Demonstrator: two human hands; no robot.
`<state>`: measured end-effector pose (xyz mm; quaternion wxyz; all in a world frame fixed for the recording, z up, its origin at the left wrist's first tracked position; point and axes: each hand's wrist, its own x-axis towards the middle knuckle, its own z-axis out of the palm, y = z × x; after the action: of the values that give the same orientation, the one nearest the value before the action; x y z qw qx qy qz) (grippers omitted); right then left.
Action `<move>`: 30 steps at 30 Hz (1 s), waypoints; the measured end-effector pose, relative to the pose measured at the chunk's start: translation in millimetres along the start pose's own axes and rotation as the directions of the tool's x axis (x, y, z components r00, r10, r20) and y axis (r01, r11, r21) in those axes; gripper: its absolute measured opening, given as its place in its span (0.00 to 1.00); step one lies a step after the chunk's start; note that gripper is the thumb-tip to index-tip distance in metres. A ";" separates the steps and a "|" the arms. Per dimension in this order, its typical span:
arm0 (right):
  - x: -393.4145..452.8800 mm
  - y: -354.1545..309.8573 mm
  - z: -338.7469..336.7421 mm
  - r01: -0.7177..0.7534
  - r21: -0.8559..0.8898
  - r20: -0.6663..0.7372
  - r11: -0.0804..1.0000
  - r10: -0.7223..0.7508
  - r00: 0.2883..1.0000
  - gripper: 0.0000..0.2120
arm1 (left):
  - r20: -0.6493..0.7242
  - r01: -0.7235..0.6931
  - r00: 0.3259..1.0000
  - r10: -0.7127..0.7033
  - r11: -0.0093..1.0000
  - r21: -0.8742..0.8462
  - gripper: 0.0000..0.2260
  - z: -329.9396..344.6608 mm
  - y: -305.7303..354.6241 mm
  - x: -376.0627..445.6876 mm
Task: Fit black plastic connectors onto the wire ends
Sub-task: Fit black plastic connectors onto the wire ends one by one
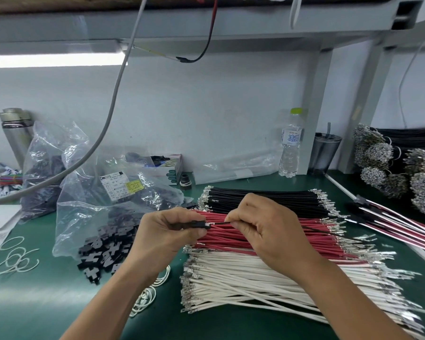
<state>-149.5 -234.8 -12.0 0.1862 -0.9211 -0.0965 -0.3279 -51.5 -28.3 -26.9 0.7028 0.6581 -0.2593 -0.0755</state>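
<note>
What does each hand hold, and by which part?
The left hand grips a small black plastic connector by its body. The right hand pinches a thin black wire near its metal-tipped end.

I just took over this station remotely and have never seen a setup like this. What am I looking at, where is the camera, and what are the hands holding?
There is no machine here: a person works with two bare hands. The single picture comes from a camera worn on the head, looking forward and down at a green bench.

The left hand grips a small black connector. The right hand pinches a black wire and points its metal tip at the connector; whether the tip is seated I cannot tell.

Under the hands lie three stacks of cut wires with metal terminals: black wires farthest, red wires in the middle, white wires nearest. Left of them, loose black connectors spill from a clear plastic bag.
</note>
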 end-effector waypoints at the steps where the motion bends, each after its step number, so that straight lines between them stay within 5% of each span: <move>1: 0.5 1.0 -0.7 -0.009 0.010 0.012 1.000 0.009 1.000 0.05 | 0.004 -0.008 1.000 0.008 1.000 0.002 0.12 0.6 0.0 0.0; 21: 3.1 -4.1 16.6 -0.045 0.058 -0.018 0.997 0.047 0.999 0.05 | -0.015 -0.021 1.000 0.023 0.995 0.096 0.11 6.7 0.7 -2.0; 30: 5.7 -8.7 29.9 0.057 -0.021 -0.041 0.998 -0.057 0.998 0.04 | -0.025 -0.044 0.999 0.046 0.997 0.060 0.11 5.4 -3.3 -3.1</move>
<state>-130.7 -214.4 -27.3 0.1698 -0.9127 -0.1156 -0.3532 -55.9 -32.0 -31.0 0.6878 0.6736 -0.2669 -0.0434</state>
